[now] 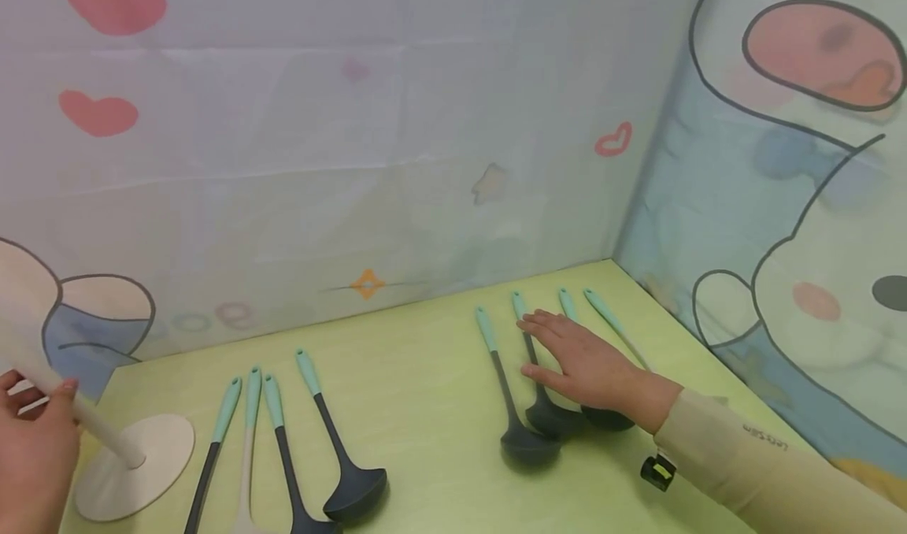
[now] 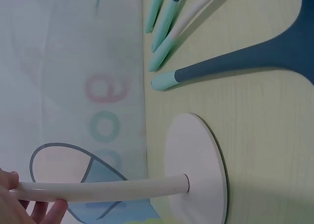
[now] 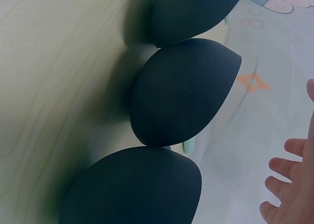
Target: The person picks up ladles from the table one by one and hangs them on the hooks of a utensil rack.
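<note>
My left hand (image 1: 42, 447) holds a white pole (image 1: 109, 432), fingers and thumb curled round it. The pole rises from a round white base (image 1: 173, 439) on the table. In the left wrist view the same hand (image 2: 32, 207) grips the pole's far end. My right hand (image 1: 584, 361), fingers extended and empty, hovers over several ladles at the right. A dark ladle (image 1: 527, 447) and a second dark ladle (image 1: 549, 417) lie beside it. A third dark bowl (image 1: 607, 419) and a pale-shafted utensil (image 1: 631, 341) are partly hidden by the hand and arm.
Left of centre lie a dark ladle (image 1: 357, 493), a white utensil (image 1: 246, 463) and other dark utensils, all mint-handled; some run out of view. Printed cloth walls (image 1: 425, 227) rise behind and at the right of the pale green table (image 1: 425, 408).
</note>
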A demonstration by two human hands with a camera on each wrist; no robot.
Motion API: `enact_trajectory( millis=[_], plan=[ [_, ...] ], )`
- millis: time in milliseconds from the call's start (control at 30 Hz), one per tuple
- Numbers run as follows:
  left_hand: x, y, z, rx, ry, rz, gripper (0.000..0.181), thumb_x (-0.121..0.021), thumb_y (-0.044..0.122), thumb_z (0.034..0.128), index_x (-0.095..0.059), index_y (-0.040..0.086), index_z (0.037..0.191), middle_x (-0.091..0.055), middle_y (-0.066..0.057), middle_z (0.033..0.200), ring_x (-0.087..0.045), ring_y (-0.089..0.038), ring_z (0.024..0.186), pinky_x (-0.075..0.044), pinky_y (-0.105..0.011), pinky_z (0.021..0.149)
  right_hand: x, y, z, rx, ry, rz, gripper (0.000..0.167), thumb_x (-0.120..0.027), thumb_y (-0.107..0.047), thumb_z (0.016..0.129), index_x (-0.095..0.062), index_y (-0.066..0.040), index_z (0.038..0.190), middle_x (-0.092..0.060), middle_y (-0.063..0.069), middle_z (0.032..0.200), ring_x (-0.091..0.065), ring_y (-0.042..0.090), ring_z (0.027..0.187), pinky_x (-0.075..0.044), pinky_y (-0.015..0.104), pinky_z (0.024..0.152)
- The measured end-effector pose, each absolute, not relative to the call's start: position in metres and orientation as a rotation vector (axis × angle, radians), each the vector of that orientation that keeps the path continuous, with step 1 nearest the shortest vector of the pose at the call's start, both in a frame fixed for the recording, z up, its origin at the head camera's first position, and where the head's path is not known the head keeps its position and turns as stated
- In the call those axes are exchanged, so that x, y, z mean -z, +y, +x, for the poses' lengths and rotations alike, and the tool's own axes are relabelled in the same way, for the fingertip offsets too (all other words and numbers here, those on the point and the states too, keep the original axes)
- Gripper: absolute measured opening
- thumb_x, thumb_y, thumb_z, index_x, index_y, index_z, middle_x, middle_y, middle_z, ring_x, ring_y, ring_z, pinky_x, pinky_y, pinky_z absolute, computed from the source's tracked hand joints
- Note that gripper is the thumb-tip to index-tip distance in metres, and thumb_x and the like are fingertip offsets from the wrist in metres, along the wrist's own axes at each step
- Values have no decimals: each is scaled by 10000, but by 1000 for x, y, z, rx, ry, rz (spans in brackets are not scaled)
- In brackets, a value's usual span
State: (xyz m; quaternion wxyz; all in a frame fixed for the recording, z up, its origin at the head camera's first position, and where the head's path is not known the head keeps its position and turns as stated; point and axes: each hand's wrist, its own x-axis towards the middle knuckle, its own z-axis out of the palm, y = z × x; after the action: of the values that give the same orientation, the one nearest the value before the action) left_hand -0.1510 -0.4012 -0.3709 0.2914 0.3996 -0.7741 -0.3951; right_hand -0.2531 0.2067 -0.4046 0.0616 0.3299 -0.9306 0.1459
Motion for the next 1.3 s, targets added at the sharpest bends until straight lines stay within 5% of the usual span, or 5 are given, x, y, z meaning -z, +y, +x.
enact_trajectory(
  millis=[400, 533, 733, 900, 1300],
  plan=[
    [366, -399, -146, 950, -2042, 1077, 524, -386, 364, 1053, -311, 174, 1535, -455, -115, 1463, -436, 40, 956, -394, -193, 791, 404, 211, -253, -429, -2789, 1007, 717, -466, -597, 989, -360, -144, 1535, -328, 73, 1583, -254, 275, 1475, -238, 503, 1170],
    [357, -400, -143, 975, -2018, 1064, 543, -403, 410, 1037, -354, 149, 1510, -477, -18, 1422, -279, 160, 842, -333, -141, 767, 402, 211, -252, -439, -2787, 998, 715, -469, -592, 990, -359, -142, 1535, -330, 72, 1582, -257, 281, 1474, -241, 510, 1167],
    [340, -391, -141, 1004, -2028, 1030, 567, -363, 462, 1037, -327, 172, 1522, -448, 26, 1413, -436, 9, 1131, -383, -214, 896, 402, 214, -250, -451, -2783, 988, 703, -488, -564, 995, -363, -128, 1532, -340, 85, 1575, -265, 296, 1468, -241, 520, 1164],
    [328, -380, -137, 980, -2025, 939, 540, -408, 440, 1028, -342, 195, 1505, -410, 157, 1331, -437, 85, 1097, -326, -110, 748, 403, 217, -249, -437, -2774, 981, 698, -486, -560, 997, -362, -130, 1533, -348, 83, 1570, -283, 299, 1459, -257, 517, 1156],
    [302, -346, -145, 1026, -2165, 748, 548, -497, 341, 1021, -309, 302, 1533, -392, 0, 1475, -441, 15, 1035, -397, -50, 647, 400, 223, -245, -446, -2785, 963, 688, -502, -540, 998, -370, -119, 1526, -358, 97, 1562, -286, 315, 1455, -256, 524, 1153]
  ],
)
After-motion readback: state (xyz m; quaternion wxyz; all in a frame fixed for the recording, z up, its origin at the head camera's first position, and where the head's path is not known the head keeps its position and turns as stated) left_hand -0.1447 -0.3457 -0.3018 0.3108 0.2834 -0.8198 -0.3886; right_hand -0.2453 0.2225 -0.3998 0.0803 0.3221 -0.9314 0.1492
